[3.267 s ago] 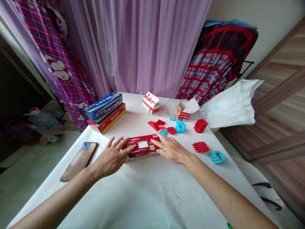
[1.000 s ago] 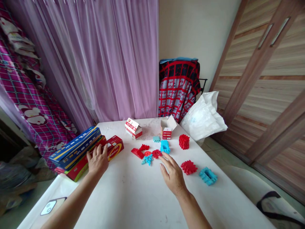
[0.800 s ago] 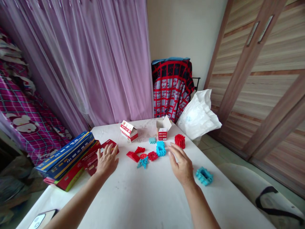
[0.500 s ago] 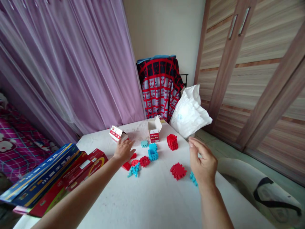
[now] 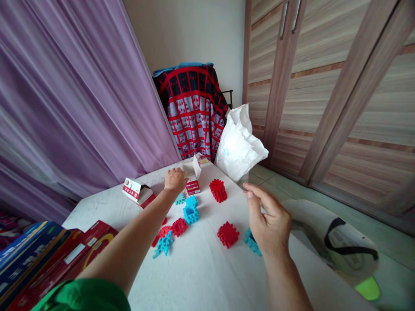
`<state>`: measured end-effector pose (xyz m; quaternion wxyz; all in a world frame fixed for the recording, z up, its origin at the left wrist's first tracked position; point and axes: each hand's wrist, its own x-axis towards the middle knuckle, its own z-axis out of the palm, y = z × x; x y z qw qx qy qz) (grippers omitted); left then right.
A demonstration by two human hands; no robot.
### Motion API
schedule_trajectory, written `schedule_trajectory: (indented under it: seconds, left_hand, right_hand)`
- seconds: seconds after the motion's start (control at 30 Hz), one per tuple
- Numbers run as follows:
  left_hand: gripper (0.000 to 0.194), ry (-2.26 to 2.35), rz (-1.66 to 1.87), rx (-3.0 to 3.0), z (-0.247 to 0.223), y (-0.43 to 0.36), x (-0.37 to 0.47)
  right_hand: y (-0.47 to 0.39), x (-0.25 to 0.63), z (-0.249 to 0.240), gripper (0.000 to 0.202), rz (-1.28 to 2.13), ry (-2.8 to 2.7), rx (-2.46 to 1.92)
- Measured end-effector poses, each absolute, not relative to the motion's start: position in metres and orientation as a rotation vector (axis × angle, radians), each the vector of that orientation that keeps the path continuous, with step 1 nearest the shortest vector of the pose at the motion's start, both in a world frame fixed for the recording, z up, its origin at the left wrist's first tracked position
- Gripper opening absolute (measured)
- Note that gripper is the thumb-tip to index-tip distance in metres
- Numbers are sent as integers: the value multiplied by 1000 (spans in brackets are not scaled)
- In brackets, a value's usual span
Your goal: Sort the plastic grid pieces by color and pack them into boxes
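My left hand (image 5: pixel 175 179) is at the left side of an open red and white box (image 5: pixel 193 186), fingers curled; what they hold, if anything, is hidden. My right hand (image 5: pixel 269 216) hovers over the table's right side, thumb near the bent fingers, beside a blue toothed block (image 5: pixel 252 242). A red toothed block (image 5: pixel 228 235) lies left of it, with a red stack (image 5: pixel 218 190) farther back. Blue pieces (image 5: pixel 191 210) sit in front of the box. Another red piece (image 5: pixel 179 226) and a light-blue cluster (image 5: pixel 164 244) lie nearer to me.
A second open box (image 5: pixel 138 192) stands at the table's left back. Large colourful boxes (image 5: pixel 58 259) fill the left front. A white plastic bag (image 5: pixel 240 147) is behind the table's right edge, and a pale bin-like container (image 5: pixel 337 237) is at the right.
My left hand has moved right, from the left box to the other open box. The view has turned right. My right hand keeps a similar bent pose.
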<state>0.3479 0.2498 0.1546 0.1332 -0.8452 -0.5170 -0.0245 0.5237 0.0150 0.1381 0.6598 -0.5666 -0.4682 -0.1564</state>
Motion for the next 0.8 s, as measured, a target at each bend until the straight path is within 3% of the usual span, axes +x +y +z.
schedule_trajectory:
  seconds: [0.17, 0.27, 0.37, 0.5, 0.6, 0.8]
  left_hand:
    - [39, -1472, -10, -2425, 164, 256, 354]
    - [25, -1379, -61, -2404, 190, 254, 347]
    - [29, -1226, -119, -2403, 225, 238, 325]
    - [29, -1100, -208, -2355, 265, 188, 261]
    - [29, -822, -529, -2270, 283, 135, 199]
    - [9, -837, -834, -2085, 288, 28, 112]
  right_hand:
    - [12, 522, 142, 21, -356, -1066, -1256]
    - [12, 519, 143, 22, -331, -1068, -1250]
    - [12, 518, 143, 23, -310, -1072, -1246]
    - [11, 518, 143, 24, -274, -1067, -1240]
    - [13, 515, 143, 25, -254, -1085, -1223]
    - [19, 476, 135, 29, -85, -1335, -1202]
